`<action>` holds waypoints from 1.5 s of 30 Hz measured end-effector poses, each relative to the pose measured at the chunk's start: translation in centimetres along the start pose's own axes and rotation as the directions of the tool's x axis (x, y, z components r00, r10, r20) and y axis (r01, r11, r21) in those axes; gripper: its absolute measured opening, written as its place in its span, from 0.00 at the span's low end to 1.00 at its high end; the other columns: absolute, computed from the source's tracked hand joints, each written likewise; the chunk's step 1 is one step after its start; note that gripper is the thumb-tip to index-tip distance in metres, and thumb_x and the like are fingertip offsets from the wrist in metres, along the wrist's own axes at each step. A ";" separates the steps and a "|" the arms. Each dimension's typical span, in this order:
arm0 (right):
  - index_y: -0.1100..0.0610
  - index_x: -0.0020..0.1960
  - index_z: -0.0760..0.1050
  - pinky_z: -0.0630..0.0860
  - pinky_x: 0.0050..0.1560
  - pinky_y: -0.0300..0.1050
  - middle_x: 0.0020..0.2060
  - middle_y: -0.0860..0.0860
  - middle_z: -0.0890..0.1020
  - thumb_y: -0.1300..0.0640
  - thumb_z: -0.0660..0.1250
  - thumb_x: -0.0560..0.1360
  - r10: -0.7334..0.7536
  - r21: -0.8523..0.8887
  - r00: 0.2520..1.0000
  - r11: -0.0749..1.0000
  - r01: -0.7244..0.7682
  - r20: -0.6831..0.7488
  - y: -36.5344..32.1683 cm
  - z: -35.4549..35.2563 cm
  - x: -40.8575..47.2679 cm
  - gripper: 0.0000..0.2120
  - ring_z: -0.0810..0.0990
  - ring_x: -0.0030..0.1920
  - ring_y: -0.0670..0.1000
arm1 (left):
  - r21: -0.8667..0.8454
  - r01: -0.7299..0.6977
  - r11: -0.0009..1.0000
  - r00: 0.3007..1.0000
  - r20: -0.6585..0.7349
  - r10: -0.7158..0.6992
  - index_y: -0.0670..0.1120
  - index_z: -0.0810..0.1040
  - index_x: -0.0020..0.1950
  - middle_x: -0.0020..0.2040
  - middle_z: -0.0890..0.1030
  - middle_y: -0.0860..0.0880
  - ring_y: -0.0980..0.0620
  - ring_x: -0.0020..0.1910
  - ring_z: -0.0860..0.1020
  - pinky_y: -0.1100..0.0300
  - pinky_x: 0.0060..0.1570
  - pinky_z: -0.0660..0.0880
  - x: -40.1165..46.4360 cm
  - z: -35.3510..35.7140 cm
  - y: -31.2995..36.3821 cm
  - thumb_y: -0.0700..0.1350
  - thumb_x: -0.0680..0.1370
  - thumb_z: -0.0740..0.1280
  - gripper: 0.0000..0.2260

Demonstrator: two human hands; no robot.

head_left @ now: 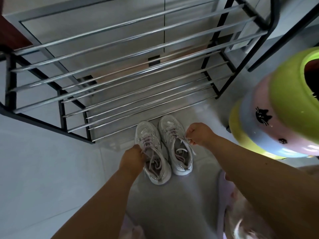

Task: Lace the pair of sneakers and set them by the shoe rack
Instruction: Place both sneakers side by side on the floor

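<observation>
Two silver sneakers [163, 147] are set side by side on the floor [43, 166], toes just before the shoe rack's [112, 69] lowest rails. The left sneaker's laces [146, 144] are pinched by the left hand [132, 158]; the right sneaker's lace end [187, 140] by the right hand [198, 135]. Stacked plastic stools [276, 118] crowd the right; open floor lies leftward.

Silvery-white sneakers [163, 147], pink laces [146, 144]

Two pale mesh sneakers [163, 147] sit side by side on the grey tiled floor [43, 161], toes just in front of the black-framed shoe rack w/ chrome rails [120, 75]. Left hand [132, 158] on left shoe's laces, right hand [198, 135] at right shoe's outer side. Stacked round plastic stools [276, 118] right of rack.
</observation>
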State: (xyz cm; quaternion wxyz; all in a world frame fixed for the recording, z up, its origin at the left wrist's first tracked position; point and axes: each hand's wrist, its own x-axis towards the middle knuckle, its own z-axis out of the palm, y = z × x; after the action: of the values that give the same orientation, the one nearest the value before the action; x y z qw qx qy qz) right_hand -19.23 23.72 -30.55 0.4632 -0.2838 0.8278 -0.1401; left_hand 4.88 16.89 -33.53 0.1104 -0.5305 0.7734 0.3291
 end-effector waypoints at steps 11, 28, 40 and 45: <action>0.54 0.36 0.72 0.75 0.35 0.41 0.32 0.51 0.77 0.65 0.64 0.74 0.001 0.005 1.000 1.000 -0.001 -0.003 0.4 0.4 0.6 0.10 0.76 0.31 0.49 | -0.074 -0.036 0.997 0.999 -0.011 0.035 0.43 0.73 0.44 0.39 0.80 0.43 0.43 0.39 0.79 0.50 0.41 0.78 0.4 0.6 -1.0 0.44 0.78 0.59 0.07; 0.55 0.34 0.71 0.75 0.44 0.46 0.29 0.51 0.76 0.63 0.67 0.72 -0.068 0.013 0.997 0.998 0.068 -0.040 0.5 2.1 2.5 0.10 0.74 0.31 0.48 | -0.352 0.190 0.917 0.980 0.009 -0.200 0.48 0.73 0.55 0.48 0.81 0.47 0.49 0.43 0.79 0.54 0.44 0.76 0.0 1.2 -1.9 0.60 0.76 0.65 0.17; 0.64 0.74 0.56 0.66 0.62 0.46 0.71 0.62 0.64 0.41 0.60 0.77 0.189 -0.007 0.980 0.982 -0.189 0.063 2.1 3.8 4.8 0.36 0.67 0.69 0.60 | -0.668 0.424 0.612 0.902 0.247 -0.355 0.46 0.65 0.70 0.61 0.76 0.42 0.38 0.57 0.77 0.41 0.58 0.75 2.3 3.7 -0.6 0.73 0.65 0.58 0.43; 0.66 0.72 0.62 0.66 0.62 0.47 0.70 0.62 0.68 0.41 0.54 0.79 0.272 0.186 0.948 0.935 -0.301 0.165 1.8 5.4 5.7 0.33 0.69 0.68 0.61 | -0.731 0.422 0.536 0.895 0.243 -0.374 0.46 0.72 0.64 0.56 0.80 0.41 0.40 0.51 0.80 0.39 0.55 0.76 4.2 7.1 -3.1 0.82 0.57 0.53 0.50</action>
State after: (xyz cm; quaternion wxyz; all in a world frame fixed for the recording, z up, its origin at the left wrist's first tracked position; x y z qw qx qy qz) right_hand -17.58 21.96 -38.24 0.5614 -0.1186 0.8074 -0.1373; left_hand 4.62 17.52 -42.30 -0.0317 -0.6781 0.4141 0.6064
